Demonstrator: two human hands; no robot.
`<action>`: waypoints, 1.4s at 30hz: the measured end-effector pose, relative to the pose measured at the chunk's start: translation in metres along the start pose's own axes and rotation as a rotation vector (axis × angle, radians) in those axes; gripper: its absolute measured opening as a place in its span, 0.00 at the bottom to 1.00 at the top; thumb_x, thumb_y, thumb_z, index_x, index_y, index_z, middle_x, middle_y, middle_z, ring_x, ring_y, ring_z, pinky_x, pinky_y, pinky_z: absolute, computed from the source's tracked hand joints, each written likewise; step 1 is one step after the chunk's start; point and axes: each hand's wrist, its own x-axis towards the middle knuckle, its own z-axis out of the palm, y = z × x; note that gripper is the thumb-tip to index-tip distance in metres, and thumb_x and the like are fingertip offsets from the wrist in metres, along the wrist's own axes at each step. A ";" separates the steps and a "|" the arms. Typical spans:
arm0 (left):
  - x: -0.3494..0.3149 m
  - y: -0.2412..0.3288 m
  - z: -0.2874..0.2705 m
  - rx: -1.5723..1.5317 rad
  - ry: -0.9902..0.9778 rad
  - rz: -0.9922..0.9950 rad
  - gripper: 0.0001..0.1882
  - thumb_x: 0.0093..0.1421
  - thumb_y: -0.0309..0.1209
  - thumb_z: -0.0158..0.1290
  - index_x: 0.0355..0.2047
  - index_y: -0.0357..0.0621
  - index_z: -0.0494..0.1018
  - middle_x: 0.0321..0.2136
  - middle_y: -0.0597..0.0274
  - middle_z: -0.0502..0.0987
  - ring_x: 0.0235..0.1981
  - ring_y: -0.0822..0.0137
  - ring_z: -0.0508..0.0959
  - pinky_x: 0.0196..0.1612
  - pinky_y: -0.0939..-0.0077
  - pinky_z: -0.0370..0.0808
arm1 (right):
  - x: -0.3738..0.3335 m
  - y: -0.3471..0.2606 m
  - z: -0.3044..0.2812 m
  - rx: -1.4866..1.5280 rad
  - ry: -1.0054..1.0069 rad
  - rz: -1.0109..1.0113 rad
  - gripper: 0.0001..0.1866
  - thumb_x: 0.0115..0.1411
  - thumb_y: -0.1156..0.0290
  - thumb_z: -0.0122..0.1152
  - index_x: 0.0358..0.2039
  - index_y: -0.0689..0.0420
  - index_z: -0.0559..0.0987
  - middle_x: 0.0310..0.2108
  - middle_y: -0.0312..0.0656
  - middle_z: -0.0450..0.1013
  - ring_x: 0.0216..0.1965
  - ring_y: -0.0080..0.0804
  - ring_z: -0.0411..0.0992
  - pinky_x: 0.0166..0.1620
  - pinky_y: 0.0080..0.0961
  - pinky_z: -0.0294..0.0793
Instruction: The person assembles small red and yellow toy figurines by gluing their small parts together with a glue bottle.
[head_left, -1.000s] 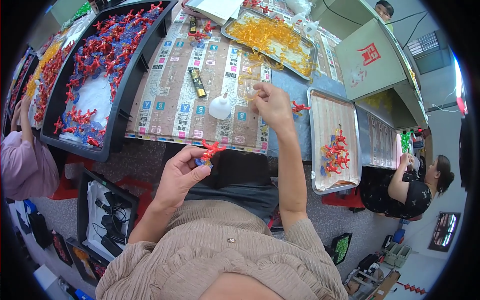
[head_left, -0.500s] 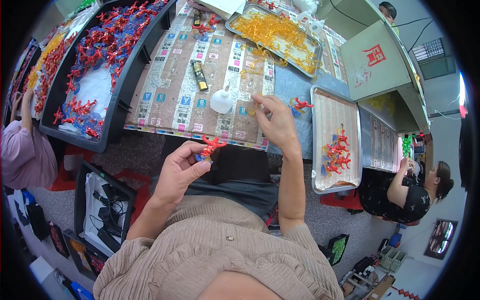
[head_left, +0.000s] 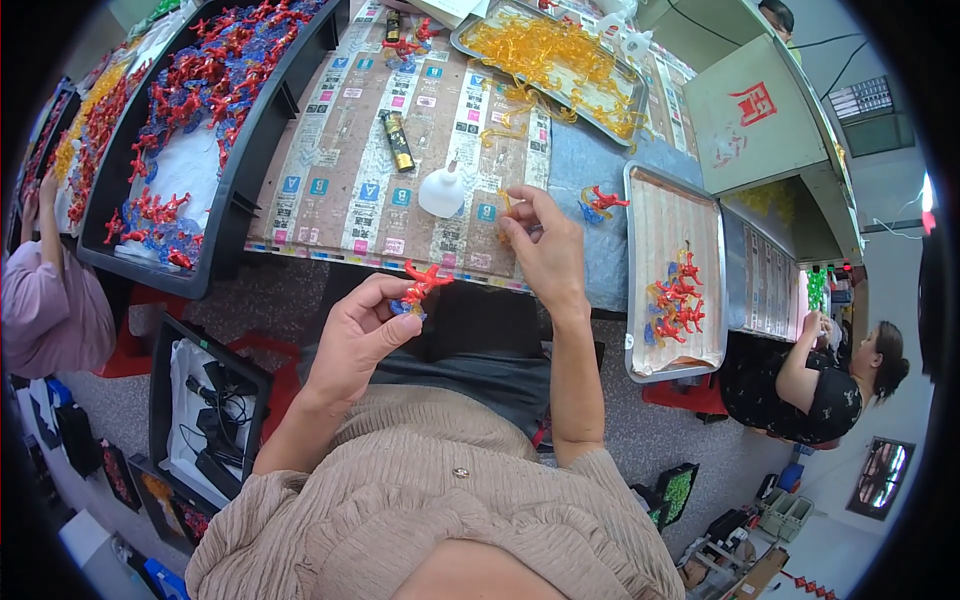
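The right hand (head_left: pixel 550 245) is coming back toward the near edge of the tabletop (head_left: pixel 330 215), bringing along a thin, curled, translucent amber plastic piece (head_left: pixel 505 203) that was lying farther in a second ago. For the work in hand, this is apparently meaning that both hands are now carrying a part, though the two parts are staying well apart.

The right grip is pinching the amber piece between thumb and index fingertip, with almost no gap showing beyond the piece's own thickness. The left hand (head_left: pixel 362 325) is remaining just off the tabletop's near edge, its grip clamping a small glossy red plastic figure with a translucent blue base (head_left: pixel 424 283) between thumb and fingers, the red limbs pointing up and outward. A white, round-bodied squeeze bottle with a thin nozzle (head_left: pixel 441 193) is standing near the right fingertips, apparently untouched.
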 end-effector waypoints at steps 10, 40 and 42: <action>0.001 0.000 -0.004 -0.170 -0.034 -0.073 0.19 0.57 0.28 0.59 0.48 0.38 0.69 0.42 0.61 0.73 0.37 0.71 0.76 0.43 0.76 0.76 | -0.010 -0.008 -0.006 0.443 -0.114 0.132 0.18 0.58 0.79 0.59 0.50 0.60 0.74 0.28 0.36 0.75 0.28 0.19 0.74 0.31 0.15 0.75; 0.004 -0.006 0.013 -0.130 -0.099 -0.017 0.21 0.52 0.20 0.61 0.46 0.38 0.71 0.45 0.64 0.72 0.45 0.74 0.74 0.49 0.79 0.73 | -0.079 -0.035 0.003 0.607 -0.211 0.100 0.12 0.52 0.81 0.66 0.39 0.61 0.82 0.35 0.39 0.74 0.37 0.24 0.74 0.39 0.18 0.74; 0.005 -0.008 0.013 -0.116 -0.112 -0.016 0.21 0.51 0.20 0.61 0.46 0.38 0.71 0.45 0.64 0.71 0.45 0.74 0.73 0.49 0.79 0.72 | -0.079 -0.036 0.002 0.677 -0.217 0.194 0.11 0.51 0.81 0.67 0.37 0.62 0.82 0.35 0.40 0.75 0.36 0.24 0.74 0.39 0.18 0.74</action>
